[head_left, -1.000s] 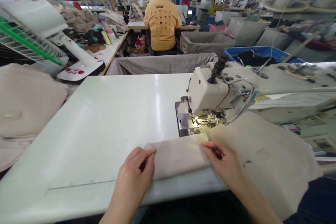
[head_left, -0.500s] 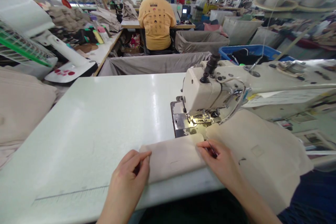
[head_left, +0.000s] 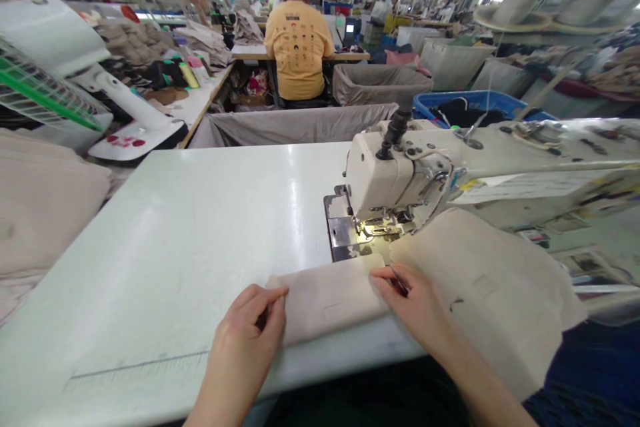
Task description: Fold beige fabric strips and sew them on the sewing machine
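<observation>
A folded strip of beige fabric (head_left: 327, 300) lies along the front edge of the table, just in front of the sewing machine (head_left: 383, 177). My left hand (head_left: 253, 330) pinches its left end between thumb and forefinger. At the right end, my right hand (head_left: 413, 300) grips the same fabric, fingertips pressed together. A thin dark metal tool, perhaps small snips, shows within the right hand's fingers; its kind is mostly hidden. Right of that hand a wider beige fabric panel (head_left: 493, 300) spreads under the machine arm and hangs over the edge. A lamp lights the needle area.
The pale table (head_left: 215, 213) has a ruler scale (head_left: 140, 365) along its front. A white fan (head_left: 125, 100) and stacked beige fabric (head_left: 45, 200) stand left. Behind are a cloth-lined bin (head_left: 300, 125), a blue basket (head_left: 423, 107) and a seated person in a yellow shirt (head_left: 297, 47).
The camera view has shifted slightly. Both hands keep their hold on the beige fabric, which has hardly moved.
</observation>
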The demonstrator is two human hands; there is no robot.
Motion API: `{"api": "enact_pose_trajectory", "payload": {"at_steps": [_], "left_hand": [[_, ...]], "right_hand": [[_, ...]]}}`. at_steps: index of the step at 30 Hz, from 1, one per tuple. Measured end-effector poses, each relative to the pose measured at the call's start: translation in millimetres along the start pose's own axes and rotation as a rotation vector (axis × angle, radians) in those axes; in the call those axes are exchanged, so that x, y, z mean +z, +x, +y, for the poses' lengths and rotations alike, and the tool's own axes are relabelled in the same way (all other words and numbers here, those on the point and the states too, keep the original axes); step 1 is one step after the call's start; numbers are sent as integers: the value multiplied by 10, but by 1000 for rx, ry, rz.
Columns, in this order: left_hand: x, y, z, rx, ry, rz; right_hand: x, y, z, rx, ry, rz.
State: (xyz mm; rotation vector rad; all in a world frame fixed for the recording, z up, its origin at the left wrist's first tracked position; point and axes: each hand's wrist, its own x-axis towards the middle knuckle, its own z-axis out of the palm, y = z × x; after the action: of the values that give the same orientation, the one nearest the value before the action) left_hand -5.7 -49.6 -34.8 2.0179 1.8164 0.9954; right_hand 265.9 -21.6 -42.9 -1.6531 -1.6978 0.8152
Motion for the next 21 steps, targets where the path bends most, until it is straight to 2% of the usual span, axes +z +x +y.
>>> {"api": "enact_pose_trajectory", "payload": {"at_steps": [3,6,8,10,11,13,15,17,19,21], "left_hand": [[6,-31,25,35,73,-27],[6,-71,33,89,262,-56],[-9,-52,-5,205,408,-41],[-32,45,-75,383,497,-10],[-43,130,-113,459,518,-7],[-58,367,-165,538,545,-79],[-51,662,-148,521,581,-287],[-10,951,-45,493,623,-499],[74,1169,121,431,673,-547],[197,1290,295,380,698,-519]], "right_hand": [[-6,-1,0,-29,-42,-17],[-47,-13,-13,-119,-171,-42],[-85,-23,-24,-245,-312,-47],[-112,-29,-33,-395,-457,-44],[-117,-30,-37,-460,-516,-38],[-109,-30,-47,-540,-590,-14],[-83,-32,-63,-549,-608,-1],[-51,-39,-88,-508,-586,-3],[-23,-52,-118,-466,-549,1],[1,-67,-141,-442,-522,20]]}}
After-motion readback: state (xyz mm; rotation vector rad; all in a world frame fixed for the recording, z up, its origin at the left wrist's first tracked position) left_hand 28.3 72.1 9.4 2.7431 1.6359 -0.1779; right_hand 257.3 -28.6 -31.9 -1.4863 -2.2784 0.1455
